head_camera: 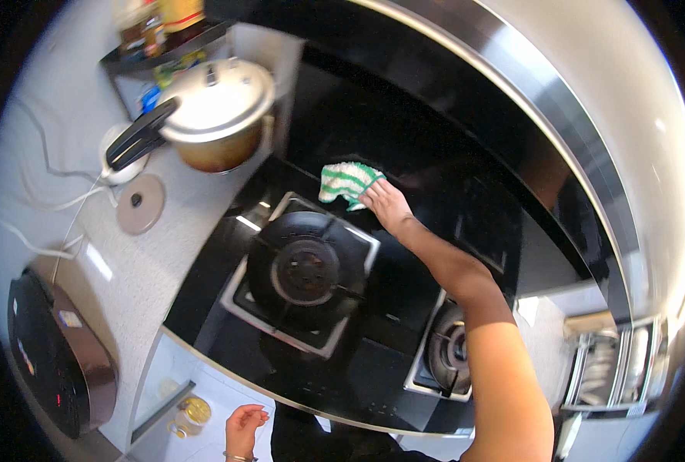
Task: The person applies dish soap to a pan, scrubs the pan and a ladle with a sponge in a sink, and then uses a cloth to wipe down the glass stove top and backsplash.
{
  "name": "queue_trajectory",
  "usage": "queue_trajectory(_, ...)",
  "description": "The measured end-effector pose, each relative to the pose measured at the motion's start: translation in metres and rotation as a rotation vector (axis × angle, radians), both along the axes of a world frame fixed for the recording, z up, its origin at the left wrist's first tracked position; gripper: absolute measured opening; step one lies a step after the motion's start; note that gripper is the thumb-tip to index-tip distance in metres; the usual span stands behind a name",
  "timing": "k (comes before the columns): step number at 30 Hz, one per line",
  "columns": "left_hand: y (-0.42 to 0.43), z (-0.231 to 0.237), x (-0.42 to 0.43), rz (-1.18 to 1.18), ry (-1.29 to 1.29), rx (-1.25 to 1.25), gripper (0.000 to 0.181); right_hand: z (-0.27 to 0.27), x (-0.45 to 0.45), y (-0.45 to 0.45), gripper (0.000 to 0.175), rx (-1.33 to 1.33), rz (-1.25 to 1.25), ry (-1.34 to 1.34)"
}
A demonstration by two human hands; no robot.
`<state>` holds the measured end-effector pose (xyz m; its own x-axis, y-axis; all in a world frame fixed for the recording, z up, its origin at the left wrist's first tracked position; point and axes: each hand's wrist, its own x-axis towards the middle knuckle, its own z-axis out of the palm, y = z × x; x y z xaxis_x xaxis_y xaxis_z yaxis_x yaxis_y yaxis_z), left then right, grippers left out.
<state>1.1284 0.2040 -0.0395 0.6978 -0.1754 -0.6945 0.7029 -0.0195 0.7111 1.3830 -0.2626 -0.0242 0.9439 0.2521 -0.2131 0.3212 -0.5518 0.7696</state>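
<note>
My right hand (386, 205) reaches across the gas cooktop (388, 323) and holds a green-and-white striped cloth (345, 180) under its fingers. The cloth lies against the glossy black surface behind the left burner (305, 270); whether that spot is the cooktop's rear or the back panel I cannot tell. My right forearm passes over the cooktop and partly covers the right burner (455, 346). Low in the view, my left hand (244, 424) hangs before the cooktop's front edge, empty, its fingers loosely bent and the thumb apart. A bracelet circles that wrist.
Left of the cooktop stands a pressure cooker (218, 110), its black handle jutting left. A round lid (140, 204), cables and a dark electric cooker (62, 358) occupy the left counter. The range hood (527, 92) arches overhead. A dish rack (605, 369) stands right.
</note>
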Motion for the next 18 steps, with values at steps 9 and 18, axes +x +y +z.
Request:
queue_trajectory(9, -0.09, 0.007, -0.061, -0.307, -0.149, -0.128, 0.019, 0.066, -0.256, -0.187, 0.024, 0.329, -0.212, -0.281)
queue_trajectory(18, -0.172, 0.052, -0.136, -0.485, -0.115, -0.07, 0.017, 0.112, -0.474, -0.296, 0.017, 0.352, -0.37, -0.526)
